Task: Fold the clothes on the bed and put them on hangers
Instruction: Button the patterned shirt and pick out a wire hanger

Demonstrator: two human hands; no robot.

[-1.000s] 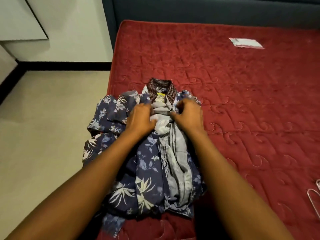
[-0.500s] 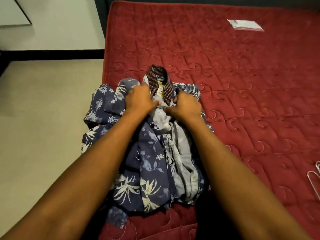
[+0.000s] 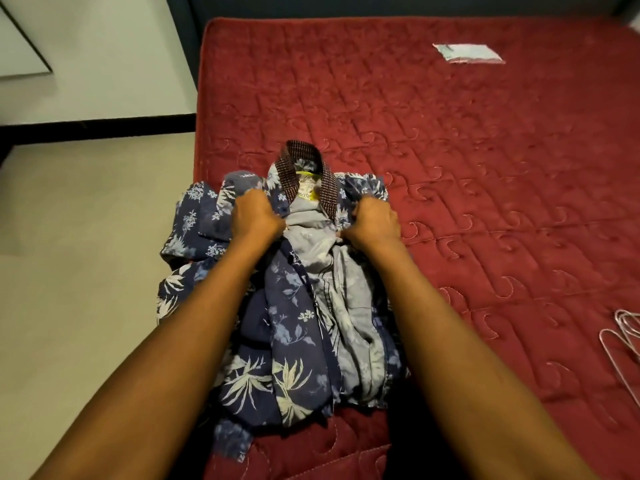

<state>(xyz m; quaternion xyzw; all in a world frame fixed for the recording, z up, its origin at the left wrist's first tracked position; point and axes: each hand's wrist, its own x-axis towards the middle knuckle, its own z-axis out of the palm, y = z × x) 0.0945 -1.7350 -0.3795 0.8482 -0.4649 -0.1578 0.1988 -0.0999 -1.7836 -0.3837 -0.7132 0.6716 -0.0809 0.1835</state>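
Your left hand and right hand each clench the shirt beside its collar, at the near left of the bed. You seem to be spreading it; next, flatten it for folding.

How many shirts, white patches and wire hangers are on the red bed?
Blue floral fabric shirt with dotted maroon collar: 1
White rectangular patch: 1
Pale thin wire hangers, cut off at the edge: at least 2
Total: at least 4

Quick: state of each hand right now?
Left hand: closed, gripping the floral shirt left of its collar.
Right hand: closed, gripping the same shirt right of the collar.
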